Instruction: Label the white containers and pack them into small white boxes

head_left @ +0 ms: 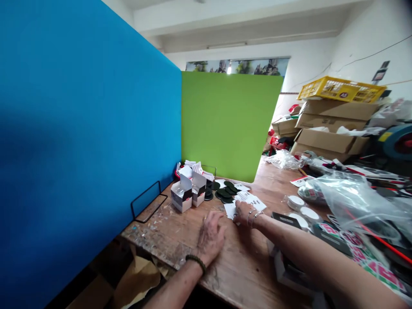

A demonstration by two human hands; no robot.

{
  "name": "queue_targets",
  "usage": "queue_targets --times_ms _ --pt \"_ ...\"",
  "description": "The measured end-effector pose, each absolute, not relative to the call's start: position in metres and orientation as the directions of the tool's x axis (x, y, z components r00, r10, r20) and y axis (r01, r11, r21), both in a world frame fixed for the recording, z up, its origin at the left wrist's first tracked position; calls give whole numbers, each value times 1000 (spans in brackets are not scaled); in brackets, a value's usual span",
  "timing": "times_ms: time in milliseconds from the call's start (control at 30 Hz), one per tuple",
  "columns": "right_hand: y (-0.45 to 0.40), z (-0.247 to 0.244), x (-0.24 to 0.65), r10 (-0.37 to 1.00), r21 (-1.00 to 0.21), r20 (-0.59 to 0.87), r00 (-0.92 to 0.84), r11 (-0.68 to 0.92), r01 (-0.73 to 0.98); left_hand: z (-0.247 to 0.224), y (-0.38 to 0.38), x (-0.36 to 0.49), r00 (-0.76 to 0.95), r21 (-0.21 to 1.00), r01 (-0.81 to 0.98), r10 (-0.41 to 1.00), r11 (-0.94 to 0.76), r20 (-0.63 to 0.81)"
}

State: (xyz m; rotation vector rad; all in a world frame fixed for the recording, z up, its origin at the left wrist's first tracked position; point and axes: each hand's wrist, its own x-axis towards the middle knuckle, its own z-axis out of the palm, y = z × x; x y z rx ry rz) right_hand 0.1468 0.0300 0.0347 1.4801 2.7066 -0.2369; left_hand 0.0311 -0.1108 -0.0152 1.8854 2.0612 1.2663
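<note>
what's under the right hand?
The right hand rests on white printed cards lying on the wooden table. Cards fan out beyond the fingers toward the black discs. Whatever lies directly beneath the palm is covered.

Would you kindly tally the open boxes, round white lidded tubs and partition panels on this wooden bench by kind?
Small open white cardboard boxes: 2
Round white lidded tubs: 3
Upright partition panels, blue and green: 2
Total: 7

Head camera looks forward, down over the table (244,262).
</note>
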Motion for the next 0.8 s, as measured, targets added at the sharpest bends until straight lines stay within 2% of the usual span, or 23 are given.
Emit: queue_targets --times_ms 100,300,467,633,800 --pt "33 33 145 855 -114 -129 -503 491 864 -16 -74 -1 -209 501 865 884 -33 419" --pt "39 31 144 867 -135 -99 -488 474 870 -14 23 -8 -183 406 913 930 41 319" --pt "50 22 138 874 -210 -113 -473 444 871 -10 78 -16 -225 354 924 953 142 205" --pt "72 29 149 865 -348 -169 -473 397 849 -5 94 -27 -220 341 925 967 167 125" --pt "84 34 165 835 -487 -204 -511 366 793 5 76 -24 -232 427 896 947 121 220"
